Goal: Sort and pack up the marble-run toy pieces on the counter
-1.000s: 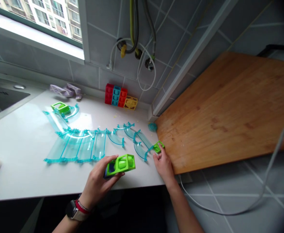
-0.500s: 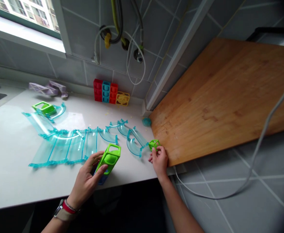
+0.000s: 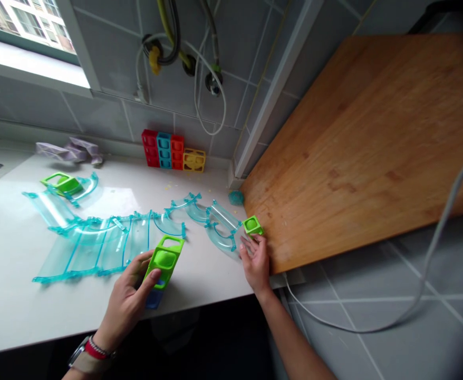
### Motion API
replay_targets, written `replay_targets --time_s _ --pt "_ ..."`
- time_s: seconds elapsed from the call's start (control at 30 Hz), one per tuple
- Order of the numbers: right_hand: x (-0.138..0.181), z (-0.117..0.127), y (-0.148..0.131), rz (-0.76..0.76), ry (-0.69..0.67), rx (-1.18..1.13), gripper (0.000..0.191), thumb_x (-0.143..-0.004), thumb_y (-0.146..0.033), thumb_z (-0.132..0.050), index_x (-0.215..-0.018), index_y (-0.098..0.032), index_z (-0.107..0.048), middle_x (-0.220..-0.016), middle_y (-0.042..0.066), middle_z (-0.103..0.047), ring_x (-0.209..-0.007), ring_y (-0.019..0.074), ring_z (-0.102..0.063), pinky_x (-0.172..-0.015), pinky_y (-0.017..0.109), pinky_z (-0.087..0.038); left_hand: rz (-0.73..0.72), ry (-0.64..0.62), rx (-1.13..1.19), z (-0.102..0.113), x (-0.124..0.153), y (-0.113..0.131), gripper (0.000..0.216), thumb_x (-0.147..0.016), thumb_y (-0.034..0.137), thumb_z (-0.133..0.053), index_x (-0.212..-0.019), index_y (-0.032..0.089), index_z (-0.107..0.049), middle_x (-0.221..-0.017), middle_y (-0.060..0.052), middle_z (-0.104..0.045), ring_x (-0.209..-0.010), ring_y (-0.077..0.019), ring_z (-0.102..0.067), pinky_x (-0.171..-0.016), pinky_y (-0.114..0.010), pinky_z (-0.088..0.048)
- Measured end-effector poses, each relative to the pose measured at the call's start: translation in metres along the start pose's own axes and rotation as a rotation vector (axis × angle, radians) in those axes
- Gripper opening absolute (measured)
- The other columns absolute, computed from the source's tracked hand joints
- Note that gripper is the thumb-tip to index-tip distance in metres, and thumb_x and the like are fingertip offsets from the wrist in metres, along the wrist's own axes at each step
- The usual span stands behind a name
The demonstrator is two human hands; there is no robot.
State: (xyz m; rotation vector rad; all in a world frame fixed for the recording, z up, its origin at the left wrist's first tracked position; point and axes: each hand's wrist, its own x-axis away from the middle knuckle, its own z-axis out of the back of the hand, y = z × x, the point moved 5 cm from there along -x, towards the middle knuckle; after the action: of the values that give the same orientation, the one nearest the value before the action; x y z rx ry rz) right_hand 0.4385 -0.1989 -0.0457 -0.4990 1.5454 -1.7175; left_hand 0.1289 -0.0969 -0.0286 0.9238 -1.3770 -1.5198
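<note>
My left hand (image 3: 131, 287) grips a stack of hollow toy blocks, with a bright green block (image 3: 164, 258) on top and a blue block (image 3: 154, 298) beneath, near the counter's front edge. A small green block (image 3: 252, 225) stands against the lower edge of the wooden board. Just below it is my right hand (image 3: 256, 263), thumb and fingers apart; a fingertip may still touch the block. To its left lie a clear teal straight track piece (image 3: 224, 217) and a curved track piece (image 3: 219, 240).
Several teal track panels (image 3: 97, 248) cover the left of the counter (image 3: 6, 316). Another green block (image 3: 62, 183) sits behind them. Red, blue and yellow blocks (image 3: 170, 150) line the wall. A wooden board (image 3: 358, 148) leans at right, with a white cable (image 3: 421, 274) in front.
My right hand has let go of the small green block and drawn slightly down from it; the block shows a different face. My left hand still holds its stack. The view has shifted slightly.
</note>
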Motion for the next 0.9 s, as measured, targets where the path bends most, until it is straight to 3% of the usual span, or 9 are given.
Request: replay_targets --time_s 0.2,0.3,0.43,0.57,0.63,0.8,0.9 --pt "0.001 0.005 -0.005 0.049 0.106 0.092 0.040 -0.093 -0.037 -0.067 -0.127 -0.021 -0.054 -0.136 0.020 -0.066 -0.128 0.0321 -0.067 -0.086 0.039 -0.067 -0.001 0.007 -0.031 0.001 0.001 0.002 0.054 -0.091 0.059 -0.065 -0.124 0.016 -0.058 -0.117 -0.014 -0.076 -0.099 -0.0292 -0.074 -0.080 -0.033 -0.058" --pt "0.003 0.009 -0.009 0.075 0.176 0.167 0.033 -0.094 -0.038 -0.065 -0.121 -0.019 -0.062 -0.130 0.016 -0.070 -0.118 0.0299 -0.073 -0.090 0.040 -0.066 -0.006 0.011 -0.029 0.000 0.001 0.004 0.054 -0.091 0.059 -0.065 -0.123 0.016 -0.059 -0.116 -0.014 -0.077 -0.098 -0.0296 -0.074 -0.080 -0.033 -0.058" --pt "0.006 0.010 -0.012 0.090 0.167 0.197 0.027 -0.095 -0.038 -0.064 -0.111 -0.019 -0.071 -0.115 0.014 -0.077 -0.103 0.0294 -0.078 -0.093 0.045 -0.065 0.000 0.015 -0.012 -0.001 0.001 0.004 0.055 -0.090 0.059 -0.066 -0.123 0.016 -0.059 -0.115 -0.014 -0.077 -0.097 -0.0299 -0.074 -0.079 -0.033 -0.058" --pt "0.006 0.007 -0.014 0.112 0.109 0.205 0.044 -0.097 -0.037 -0.060 -0.136 -0.018 -0.067 -0.137 0.015 -0.070 -0.122 0.0314 -0.070 -0.099 0.048 -0.063 -0.011 -0.013 0.006 -0.002 0.002 0.004 0.053 -0.092 0.058 -0.065 -0.126 0.016 -0.059 -0.118 -0.014 -0.076 -0.100 -0.0292 -0.073 -0.081 -0.033 -0.057" --pt "0.005 0.004 -0.015 0.111 0.071 0.215 0.046 -0.098 -0.037 -0.059 -0.139 -0.018 -0.065 -0.139 0.015 -0.069 -0.122 0.0302 -0.071 -0.098 0.046 -0.063 -0.017 -0.029 0.011 -0.003 0.002 0.005 0.051 -0.094 0.056 -0.064 -0.126 0.017 -0.059 -0.119 -0.013 -0.076 -0.100 -0.0281 -0.072 -0.083 -0.032 -0.056" --pt "0.004 0.007 -0.023 0.180 0.097 0.301 0.028 -0.097 -0.034 -0.060 -0.114 -0.019 -0.076 -0.126 0.015 -0.071 -0.113 0.0279 -0.070 -0.083 0.039 -0.066 -0.028 -0.045 0.033 -0.004 0.002 0.005 0.049 -0.096 0.054 -0.063 -0.128 0.018 -0.058 -0.123 -0.013 -0.075 -0.102 -0.0274 -0.072 -0.086 -0.033 -0.055" --pt "0.003 0.008 -0.033 0.231 0.086 0.329 0.024 -0.098 -0.033 -0.059 -0.107 -0.020 -0.077 -0.121 0.015 -0.070 -0.112 0.0280 -0.068 -0.085 0.041 -0.064 -0.029 -0.051 0.055 -0.004 0.002 0.004 0.049 -0.096 0.053 -0.063 -0.130 0.018 -0.058 -0.125 -0.013 -0.074 -0.107 -0.0287 -0.072 -0.088 -0.033 -0.055"
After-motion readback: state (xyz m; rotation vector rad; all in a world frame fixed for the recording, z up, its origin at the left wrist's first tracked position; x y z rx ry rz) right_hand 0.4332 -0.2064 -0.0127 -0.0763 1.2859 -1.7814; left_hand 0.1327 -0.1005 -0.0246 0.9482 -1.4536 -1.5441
